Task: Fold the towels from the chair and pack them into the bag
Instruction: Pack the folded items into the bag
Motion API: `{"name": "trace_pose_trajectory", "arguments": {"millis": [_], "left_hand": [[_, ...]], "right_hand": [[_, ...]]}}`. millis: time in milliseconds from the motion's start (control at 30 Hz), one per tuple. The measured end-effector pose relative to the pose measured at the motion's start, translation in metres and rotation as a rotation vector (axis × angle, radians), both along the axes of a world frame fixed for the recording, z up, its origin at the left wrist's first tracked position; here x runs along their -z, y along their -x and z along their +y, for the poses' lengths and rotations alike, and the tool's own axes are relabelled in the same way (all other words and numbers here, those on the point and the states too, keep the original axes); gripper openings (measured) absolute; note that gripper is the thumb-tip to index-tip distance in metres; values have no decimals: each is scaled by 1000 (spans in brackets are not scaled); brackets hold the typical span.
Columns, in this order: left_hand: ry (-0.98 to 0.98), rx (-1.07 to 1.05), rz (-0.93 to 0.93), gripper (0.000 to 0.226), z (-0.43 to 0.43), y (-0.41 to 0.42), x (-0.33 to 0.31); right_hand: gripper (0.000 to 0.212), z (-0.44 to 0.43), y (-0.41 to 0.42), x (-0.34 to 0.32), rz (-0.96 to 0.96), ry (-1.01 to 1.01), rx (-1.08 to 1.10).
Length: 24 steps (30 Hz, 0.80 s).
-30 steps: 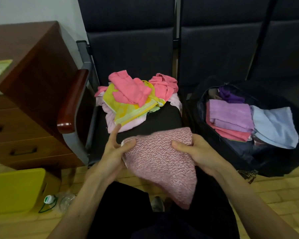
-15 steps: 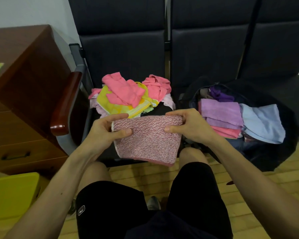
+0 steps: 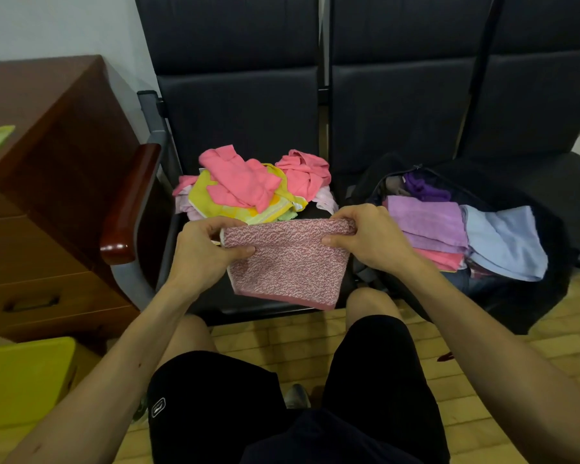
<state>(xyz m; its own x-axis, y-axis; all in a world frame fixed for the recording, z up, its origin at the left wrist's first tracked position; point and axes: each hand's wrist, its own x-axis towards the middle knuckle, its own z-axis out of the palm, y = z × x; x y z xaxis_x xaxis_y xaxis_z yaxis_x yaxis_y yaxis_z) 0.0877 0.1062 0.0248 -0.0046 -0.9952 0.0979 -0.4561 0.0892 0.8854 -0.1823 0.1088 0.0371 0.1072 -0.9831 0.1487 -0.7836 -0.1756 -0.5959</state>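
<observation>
Gripping the top fold of a speckled pink towel (image 3: 288, 266) at its two ends, the left hand (image 3: 205, 252) and right hand (image 3: 365, 242) hold it up in front of the chair (image 3: 241, 105). On each hand the thumb presses the near face and the fingers curl over the top edge. The towel hangs folded from both hands, with its lower hem just above the knees. Behind it, on the seat, lies a loose pile (image 3: 248, 189) of pink, yellow and pale towels. Right of the chair the black bag (image 3: 533, 303) stands open. Inside it a folded purple towel (image 3: 426, 219) lies on a pink one, with a blue towel (image 3: 506, 242) just beside them. A wooden dresser (image 3: 47, 162) stands left of the chair, and a yellow box (image 3: 24, 380) sits on the floor near it.
</observation>
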Motion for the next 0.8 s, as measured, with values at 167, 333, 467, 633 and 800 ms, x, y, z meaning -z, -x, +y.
{"name": "trace_pose_trajectory", "arguments": {"millis": [167, 333, 467, 633, 800], "left_hand": [[73, -13, -24, 33, 2, 6, -8], [103, 137, -100, 32, 6, 7, -22], [109, 383, -10, 24, 15, 21, -37], [163, 297, 160, 22, 10, 49, -46], [-5, 159, 382, 16, -4, 79, -26]], "right_hand": [[25, -1, 7, -2, -46, -23, -25], [21, 3, 24, -8, -301, -236, -104], [41, 12, 39, 11, -1071, -416, -64], [88, 52, 24, 73, -1432, -691, -32], [41, 68, 35, 54, -1451, -539, 133]]}}
